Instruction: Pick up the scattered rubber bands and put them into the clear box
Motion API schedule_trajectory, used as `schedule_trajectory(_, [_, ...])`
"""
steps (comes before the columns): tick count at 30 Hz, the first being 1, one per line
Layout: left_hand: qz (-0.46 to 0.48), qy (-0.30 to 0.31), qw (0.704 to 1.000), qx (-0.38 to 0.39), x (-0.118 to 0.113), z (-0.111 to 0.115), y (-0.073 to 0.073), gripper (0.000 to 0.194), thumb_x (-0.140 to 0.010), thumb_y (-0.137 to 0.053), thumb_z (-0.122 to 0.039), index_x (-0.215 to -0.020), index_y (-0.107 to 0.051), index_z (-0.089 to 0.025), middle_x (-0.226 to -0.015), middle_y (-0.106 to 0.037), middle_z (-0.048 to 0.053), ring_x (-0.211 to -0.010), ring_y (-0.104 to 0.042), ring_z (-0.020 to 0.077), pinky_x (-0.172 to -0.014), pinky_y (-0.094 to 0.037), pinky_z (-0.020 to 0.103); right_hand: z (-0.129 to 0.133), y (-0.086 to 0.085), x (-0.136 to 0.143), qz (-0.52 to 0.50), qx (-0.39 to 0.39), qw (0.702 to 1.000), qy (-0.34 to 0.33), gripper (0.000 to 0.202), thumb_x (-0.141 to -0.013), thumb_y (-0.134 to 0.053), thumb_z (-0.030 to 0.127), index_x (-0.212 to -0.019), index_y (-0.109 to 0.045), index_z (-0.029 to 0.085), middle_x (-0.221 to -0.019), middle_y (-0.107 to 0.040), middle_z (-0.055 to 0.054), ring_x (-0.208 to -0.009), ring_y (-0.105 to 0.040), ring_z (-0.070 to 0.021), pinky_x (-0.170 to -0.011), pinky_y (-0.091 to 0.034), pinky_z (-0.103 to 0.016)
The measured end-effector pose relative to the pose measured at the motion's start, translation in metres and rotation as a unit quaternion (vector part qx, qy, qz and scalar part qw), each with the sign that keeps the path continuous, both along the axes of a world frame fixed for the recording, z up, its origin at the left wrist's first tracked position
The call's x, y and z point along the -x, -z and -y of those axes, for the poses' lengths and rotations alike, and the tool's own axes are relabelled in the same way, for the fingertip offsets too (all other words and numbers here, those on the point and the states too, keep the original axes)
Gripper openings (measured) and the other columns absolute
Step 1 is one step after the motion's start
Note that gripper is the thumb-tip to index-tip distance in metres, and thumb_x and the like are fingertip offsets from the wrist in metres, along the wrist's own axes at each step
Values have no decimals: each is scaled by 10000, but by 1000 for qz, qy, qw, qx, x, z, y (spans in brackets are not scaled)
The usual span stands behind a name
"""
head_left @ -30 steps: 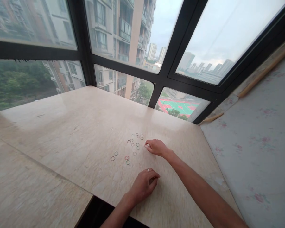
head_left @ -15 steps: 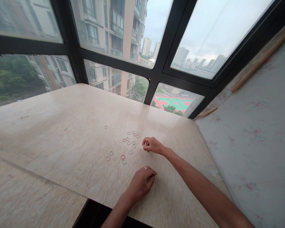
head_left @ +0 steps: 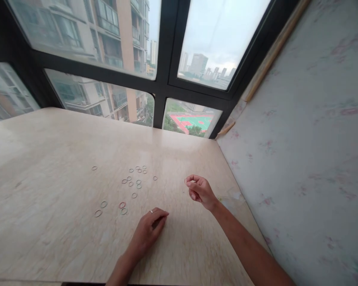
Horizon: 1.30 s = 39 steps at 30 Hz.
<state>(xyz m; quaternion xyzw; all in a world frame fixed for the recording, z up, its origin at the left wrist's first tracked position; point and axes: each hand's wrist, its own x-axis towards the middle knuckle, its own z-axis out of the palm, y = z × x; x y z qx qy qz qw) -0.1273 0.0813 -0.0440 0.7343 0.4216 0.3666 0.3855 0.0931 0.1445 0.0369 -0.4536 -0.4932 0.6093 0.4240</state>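
Right hand [head_left: 203, 191]: grip pinching one thin ring [head_left: 185, 181] above the worktop [head_left: 62, 242], by its edge, presumably for want of bulk. Left hand [head_left: 147, 230]: fingertips pressed together, contents indiscernible. Loose rings [head_left: 139, 184]: flat, likely too slender to stand.

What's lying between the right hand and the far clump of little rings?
One loose ring lies between the right hand and the far clump, nearer the clump; the head view shows it.

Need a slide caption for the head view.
The right hand pinches a thin ring over a pale countertop; the left hand rests near scattered rings.
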Motion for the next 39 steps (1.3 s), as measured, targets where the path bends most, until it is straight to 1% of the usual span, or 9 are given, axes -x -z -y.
schedule_trajectory(4, [-12,-7,1000,-3,1,-3,0,181,-896,-468,-278,-910,-635,-212,-897,-659,26,-821,-618,146,-722,-485,248,28,1,-58,29,-5,991,128,341,-717,-688,450,-845,-526,178,-374,-450,96,-291,-235,-27,-288,-135,-138])
schedule_trajectory(8, [-27,-22,999,7,2,-6,-3,203,-884,-480,-329,-893,-655,-229,-891,-675,21,-801,-633,153,-699,-504,237,58,3,-115,137,-25,956,258,395,-723,-676,494,-895,-540,165,-415,-497,71,-306,-291,-37,-297,-183,-142])
schedule_trajectory(11, [-32,-39,999,13,1,-8,-7,220,-858,-506,-376,-865,-678,-240,-871,-689,22,-782,-646,169,-681,-520,236,73,5,-143,221,-26,930,291,417,-738,-633,529,-909,-548,157,-444,-516,53,-313,-331,-54,-307,-216,-160])
schedule_trajectory(14, [-32,-60,997,21,1,-10,-11,235,-827,-534,-419,-826,-696,-248,-850,-698,25,-773,-656,184,-676,-531,237,79,7,-158,311,-29,910,273,370,-788,-557,509,-904,-566,159,-462,-525,42,-319,-338,-67,-325,-237,-182])
schedule_trajectory(18, [-25,-84,996,26,2,-10,-12,236,-802,-557,-440,-814,-710,-260,-847,-705,18,-777,-665,191,-679,-540,230,73,16,-166,423,-75,874,229,280,-829,-497,431,-874,-597,173,-445,-494,49,-367,-415,-99,-400,-306,-206])
schedule_trajectory(23, [-14,-100,994,33,3,-11,-10,209,-772,-600,-438,-817,-713,-269,-853,-710,5,-777,-672,190,-645,-540,204,65,31,-171,485,-59,862,136,235,-827,-471,355,-839,-631,182,-443,-475,54,-418,-504,-124,-460,-343,-217])
schedule_trajectory(32, [-11,-96,995,39,1,-9,-17,217,-818,-548,-379,-817,-700,-226,-825,-692,35,-757,-651,172,-652,-523,232,92,39,-156,433,-114,867,219,391,-873,-446,466,-995,-649,154,-466,-492,42,-434,-519,-135,-469,-400,-226])
schedule_trajectory(36, [29,-90,993,76,1,-4,-20,215,-813,-560,-366,-817,-690,-194,-802,-673,48,-736,-632,162,-640,-507,240,118,59,-136,418,-151,863,240,383,-853,-474,480,-940,-680,169,-513,-587,1,-438,-559,-136,-457,-455,-203])
schedule_trajectory(39, [69,-129,984,101,6,1,-22,245,-805,-566,-383,-835,-682,-170,-800,-659,55,-691,-615,152,-611,-504,245,133,76,-130,407,-192,864,225,339,-798,-542,473,-860,-721,192,-690,-708,-50,-568,-663,-159,-566,-527,-187])
